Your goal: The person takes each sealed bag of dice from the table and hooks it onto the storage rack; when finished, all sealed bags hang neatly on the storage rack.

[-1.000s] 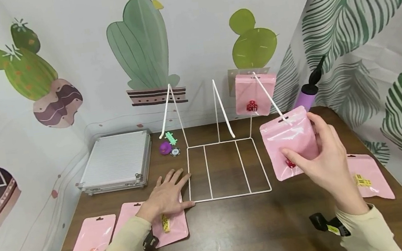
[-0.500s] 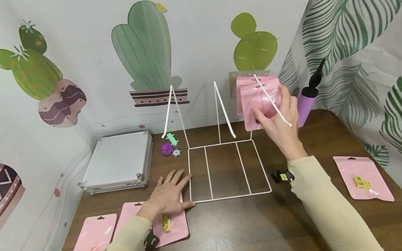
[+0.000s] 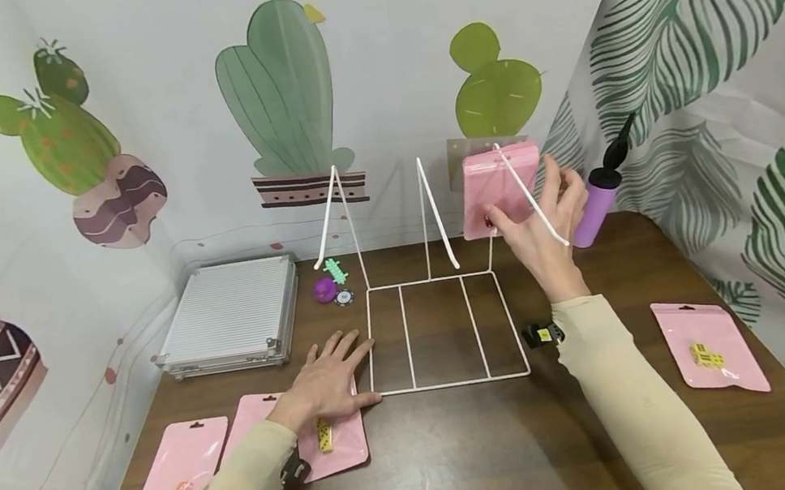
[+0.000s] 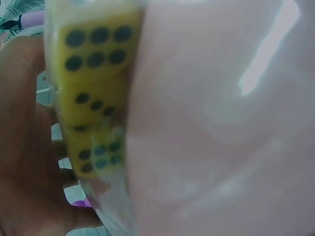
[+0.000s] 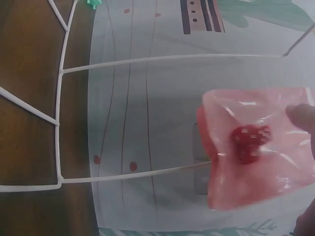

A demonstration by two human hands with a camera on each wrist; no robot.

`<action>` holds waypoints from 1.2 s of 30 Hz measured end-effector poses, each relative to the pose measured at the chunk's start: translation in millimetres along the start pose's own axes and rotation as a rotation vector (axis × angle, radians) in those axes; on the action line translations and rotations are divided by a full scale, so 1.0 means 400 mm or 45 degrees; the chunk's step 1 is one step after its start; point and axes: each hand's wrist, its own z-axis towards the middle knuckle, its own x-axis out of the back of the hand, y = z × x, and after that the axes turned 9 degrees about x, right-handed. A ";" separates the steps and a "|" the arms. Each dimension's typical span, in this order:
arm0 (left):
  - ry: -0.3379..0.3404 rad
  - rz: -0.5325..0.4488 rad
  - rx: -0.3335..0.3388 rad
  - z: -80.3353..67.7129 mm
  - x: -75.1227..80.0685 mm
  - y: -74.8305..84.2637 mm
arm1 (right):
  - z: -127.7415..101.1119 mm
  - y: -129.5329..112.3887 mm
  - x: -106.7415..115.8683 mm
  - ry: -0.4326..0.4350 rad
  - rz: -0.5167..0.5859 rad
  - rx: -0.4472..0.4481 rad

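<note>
Two pink zip bags point(image 3: 501, 174) hang one behind the other on the right prong of a white wire rack point(image 3: 451, 385). Through the front bag's clear face, red dice point(image 5: 248, 142) show in the right wrist view. My right hand point(image 3: 544, 218) is beside this bag, thumb tip against its front and the other fingers off its right edge. My left hand point(image 3: 324, 380) lies spread, fingertips and thumb at the rack's left base wire. Under its wrist is a pink bag point(image 3: 347, 447) with yellow dice point(image 4: 98, 93), seen close up in the left wrist view.
More pink bags lie on the table: one at far left point(image 3: 186, 450), one partly under the left forearm point(image 3: 242, 427), one at right point(image 3: 706, 345). A silver case point(image 3: 228, 314), a purple trinket point(image 3: 324, 290), a poker chip point(image 3: 343, 297) and a purple pump point(image 3: 594, 208) stand further back.
My right hand has carried the bag of red dice back along the right prong to the one hanging there, and its fingers have loosened from the bag's edge. The left hand has stayed still.
</note>
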 end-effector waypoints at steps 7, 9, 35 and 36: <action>0.003 -0.018 -0.002 0.001 -0.002 0.001 | -0.011 0.001 0.014 0.016 0.083 0.091; 0.003 -0.023 -0.005 0.000 -0.002 0.000 | -0.013 0.000 0.018 0.005 0.102 0.113; 0.001 -0.017 -0.006 0.004 -0.005 -0.004 | -0.064 0.025 0.135 -0.114 0.216 0.114; 0.000 -0.018 -0.005 0.004 -0.005 -0.004 | -0.067 0.027 0.146 -0.131 0.213 0.102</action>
